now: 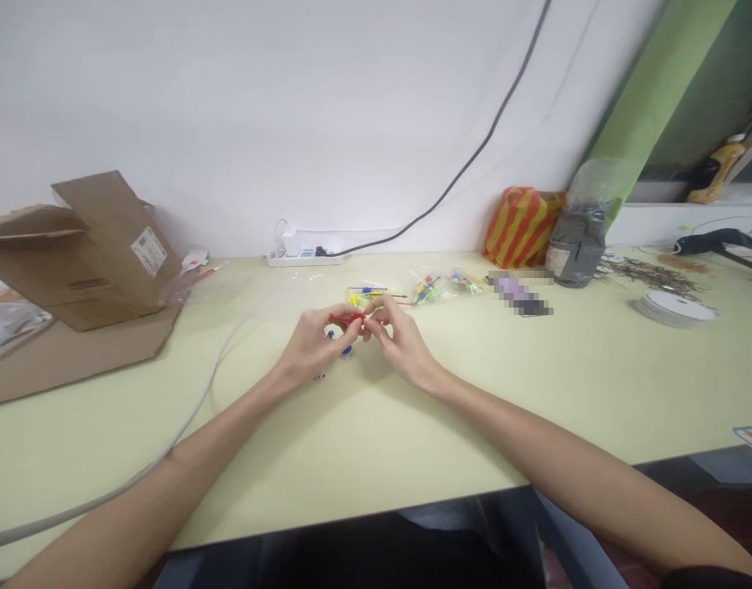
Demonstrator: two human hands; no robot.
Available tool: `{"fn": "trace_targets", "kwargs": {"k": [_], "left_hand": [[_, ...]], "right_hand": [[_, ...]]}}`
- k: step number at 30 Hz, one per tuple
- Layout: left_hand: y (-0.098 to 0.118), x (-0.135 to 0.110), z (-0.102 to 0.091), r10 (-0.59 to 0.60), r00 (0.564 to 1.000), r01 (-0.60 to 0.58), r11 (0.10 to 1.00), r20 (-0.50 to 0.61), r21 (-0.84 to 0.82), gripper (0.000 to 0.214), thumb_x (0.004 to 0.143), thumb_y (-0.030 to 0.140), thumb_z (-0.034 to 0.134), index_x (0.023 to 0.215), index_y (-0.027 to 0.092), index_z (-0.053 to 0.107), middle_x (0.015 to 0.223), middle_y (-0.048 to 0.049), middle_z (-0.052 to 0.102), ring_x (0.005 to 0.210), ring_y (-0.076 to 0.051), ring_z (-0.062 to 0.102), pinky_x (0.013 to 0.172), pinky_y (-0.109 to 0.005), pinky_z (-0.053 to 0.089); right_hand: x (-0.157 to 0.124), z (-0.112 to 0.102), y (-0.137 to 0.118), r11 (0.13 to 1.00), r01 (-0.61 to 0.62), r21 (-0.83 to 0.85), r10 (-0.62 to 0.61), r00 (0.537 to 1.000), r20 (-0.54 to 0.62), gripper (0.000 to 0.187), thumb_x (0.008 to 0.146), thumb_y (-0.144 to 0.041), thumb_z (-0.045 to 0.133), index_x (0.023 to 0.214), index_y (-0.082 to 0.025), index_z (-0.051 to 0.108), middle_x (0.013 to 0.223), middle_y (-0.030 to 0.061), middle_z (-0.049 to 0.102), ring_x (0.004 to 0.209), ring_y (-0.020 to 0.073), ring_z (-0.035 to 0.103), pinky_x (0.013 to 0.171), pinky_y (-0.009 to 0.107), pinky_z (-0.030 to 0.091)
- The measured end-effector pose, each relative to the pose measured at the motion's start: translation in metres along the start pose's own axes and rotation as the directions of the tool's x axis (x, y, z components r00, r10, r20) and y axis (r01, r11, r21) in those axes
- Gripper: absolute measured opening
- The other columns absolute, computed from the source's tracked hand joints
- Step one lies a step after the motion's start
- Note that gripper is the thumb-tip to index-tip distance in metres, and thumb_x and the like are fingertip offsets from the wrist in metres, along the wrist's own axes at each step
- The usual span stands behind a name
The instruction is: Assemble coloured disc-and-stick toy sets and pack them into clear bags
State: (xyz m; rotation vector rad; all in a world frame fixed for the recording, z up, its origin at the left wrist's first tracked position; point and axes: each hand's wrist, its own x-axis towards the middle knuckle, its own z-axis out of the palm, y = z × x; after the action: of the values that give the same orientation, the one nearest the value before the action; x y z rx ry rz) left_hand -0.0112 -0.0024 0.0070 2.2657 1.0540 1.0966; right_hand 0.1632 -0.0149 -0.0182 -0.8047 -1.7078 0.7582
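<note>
A red plastic piece [344, 318] sits in my grip, a blue piece [347, 351] just below; beyond, an orange-and-yellow striped bag [521, 227] on my pale yellow desk [412, 442].

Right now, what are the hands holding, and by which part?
A small red piece, held between the fingertips of the left hand and right hand; the exact part gripped cannot be told.

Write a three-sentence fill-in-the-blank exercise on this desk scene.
The left hand and right hand meet at a small ____ plastic piece. The bag beyond them has orange and yellow ____. The cardboard box lies to the ____ of the hands.

Answers: red; stripes; left.
</note>
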Motion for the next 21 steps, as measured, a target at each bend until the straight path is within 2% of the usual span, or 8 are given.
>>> {"fn": "trace_targets", "kwargs": {"k": [3, 5, 7, 9, 12, 16, 21], "left_hand": [[-0.002, -0.002, 0.000, 0.042, 0.998, -0.040, 0.999, -0.048, 0.034, 0.019, 0.092, 0.034, 0.059, 0.098, 0.019, 0.070, 0.086, -0.0026, 0.075, 0.078, -0.017, 0.071, 0.073, -0.025, 0.054], [-0.003, -0.003, 0.000, 0.059, 0.996, -0.055, 0.996, -0.066, 0.067, 0.026, 0.093, 0.034, 0.058, 0.115, 0.021, 0.065, 0.089, -0.0022, 0.075, 0.081, -0.017, 0.071, 0.076, -0.026, 0.053], [-0.005, -0.003, 0.000, 0.068, 0.996, -0.061, 0.992, -0.060, 0.109, 0.042, 0.096, 0.034, 0.053, 0.137, 0.022, 0.049, 0.089, -0.0011, 0.073, 0.081, -0.016, 0.068, 0.080, -0.028, 0.052], [-0.009, -0.002, -0.002, 0.084, 0.994, -0.072, 0.982, -0.066, 0.177, 0.052, 0.099, 0.032, 0.047, 0.148, 0.022, 0.034, 0.088, -0.0004, 0.070, 0.081, -0.015, 0.064, 0.085, -0.031, 0.050], [-0.018, 0.001, -0.005, 0.124, 0.987, -0.090, 0.956, -0.106, 0.281, 0.051, 0.099, 0.030, 0.043, 0.148, 0.021, 0.032, 0.090, -0.0014, 0.067, 0.084, -0.017, 0.059, 0.090, -0.034, 0.046], [-0.028, 0.004, -0.010, 0.134, 0.980, -0.081, 0.946, -0.150, 0.315, 0.045, 0.098, 0.028, 0.042, 0.143, 0.021, 0.038, 0.092, -0.0023, 0.065, 0.084, -0.017, 0.057, 0.090, -0.035, 0.046], [-0.032, 0.004, -0.012, 0.145, 0.975, -0.082, 0.941, -0.170, 0.330, 0.042, 0.098, 0.026, 0.042, 0.140, 0.021, 0.042, 0.091, -0.0021, 0.064, 0.084, -0.017, 0.057, 0.091, -0.034, 0.045]], "right_hand": [[0.002, -0.001, -0.002, 0.977, 0.100, -0.186, -0.103, 0.995, -0.002, 0.008, 0.096, -0.023, 0.052, 0.103, -0.024, 0.054, 0.090, 0.0030, 0.067, 0.089, 0.0205, 0.063, 0.086, 0.034, 0.043], [0.005, -0.004, -0.001, 0.937, 0.151, -0.316, -0.155, 0.988, 0.012, 0.009, 0.094, -0.019, 0.056, 0.102, -0.024, 0.058, 0.094, 0.0042, 0.070, 0.095, 0.0220, 0.063, 0.091, 0.035, 0.041], [0.010, -0.012, 0.002, 0.901, 0.155, -0.406, -0.174, 0.985, -0.011, 0.010, 0.095, -0.019, 0.056, 0.101, -0.024, 0.062, 0.092, 0.0040, 0.072, 0.095, 0.0223, 0.063, 0.094, 0.037, 0.039], [0.016, -0.025, 0.006, 0.878, 0.091, -0.470, -0.162, 0.980, -0.113, 0.011, 0.096, -0.022, 0.056, 0.101, -0.023, 0.066, 0.091, 0.0045, 0.073, 0.094, 0.0227, 0.063, 0.094, 0.037, 0.039], [0.027, -0.050, 0.017, 0.832, -0.091, -0.548, -0.067, 0.963, -0.261, 0.014, 0.094, -0.028, 0.059, 0.096, -0.021, 0.071, 0.089, 0.0061, 0.074, 0.094, 0.0248, 0.062, 0.089, 0.037, 0.041], [0.036, -0.076, 0.029, 0.725, -0.246, -0.643, 0.112, 0.964, -0.241, 0.013, 0.088, -0.028, 0.064, 0.087, -0.020, 0.075, 0.085, 0.0061, 0.074, 0.085, 0.0235, 0.062, 0.079, 0.034, 0.041], [0.036, -0.079, 0.036, 0.563, -0.276, -0.779, 0.183, 0.961, -0.209, 0.013, 0.085, -0.025, 0.063, 0.085, -0.020, 0.075, 0.087, 0.0084, 0.073, 0.089, 0.0252, 0.061, 0.073, 0.033, 0.038]]}}
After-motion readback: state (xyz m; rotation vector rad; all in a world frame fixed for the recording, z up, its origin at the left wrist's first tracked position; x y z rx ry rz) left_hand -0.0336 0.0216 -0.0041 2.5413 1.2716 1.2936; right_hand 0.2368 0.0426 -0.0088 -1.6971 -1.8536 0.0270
